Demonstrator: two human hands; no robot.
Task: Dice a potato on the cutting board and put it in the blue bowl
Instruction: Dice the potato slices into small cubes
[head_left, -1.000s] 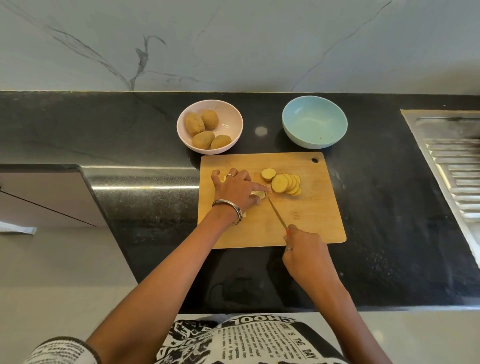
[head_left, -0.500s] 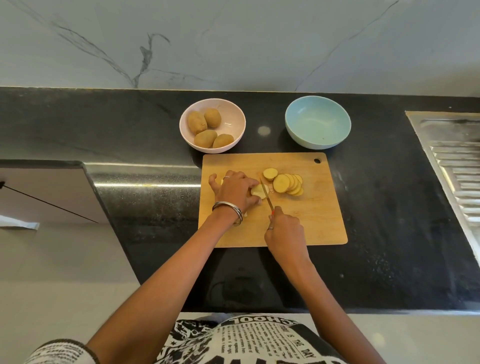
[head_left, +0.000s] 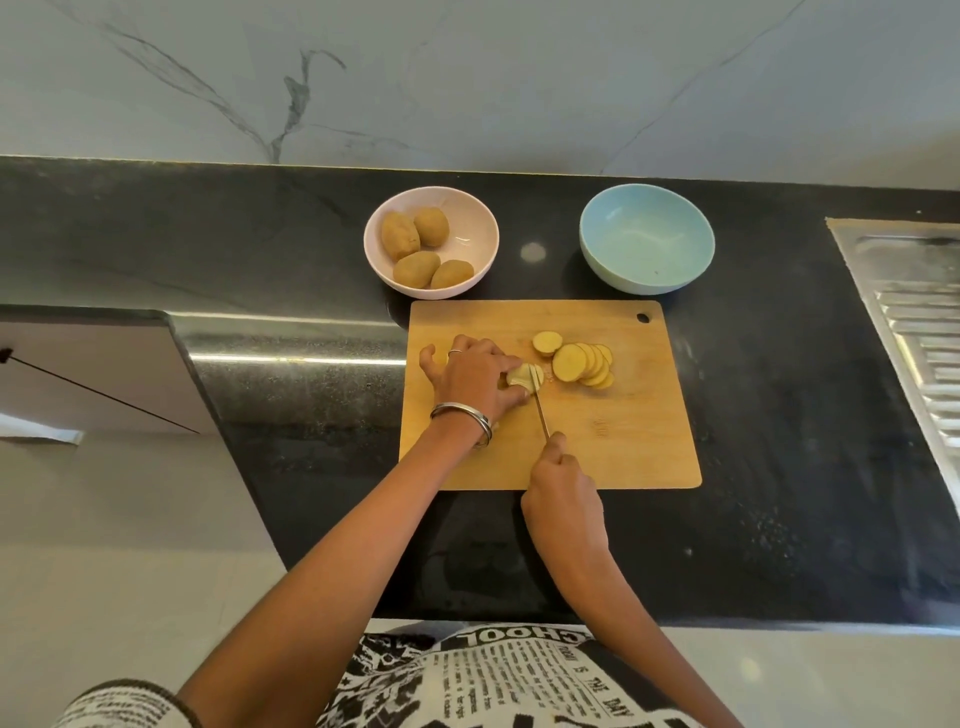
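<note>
A wooden cutting board (head_left: 623, 447) lies on the black counter. My left hand (head_left: 475, 376) holds the remaining piece of potato (head_left: 522, 375) on the board, fingers curled over it. My right hand (head_left: 563, 493) grips a knife (head_left: 540, 410) whose blade passes through that piece near its right end. A fan of round potato slices (head_left: 579, 364) lies just to the right. The blue bowl (head_left: 647, 244) stands behind the board on the right with nothing in it.
A pink bowl (head_left: 475, 218) with several whole potatoes stands behind the board's left corner. A steel sink drainboard (head_left: 914, 322) runs along the right edge. The counter's front edge is just below my arms.
My right hand slid forward and then drew back a little, the knife now cutting through the potato piece. My left hand stays on the potato.
</note>
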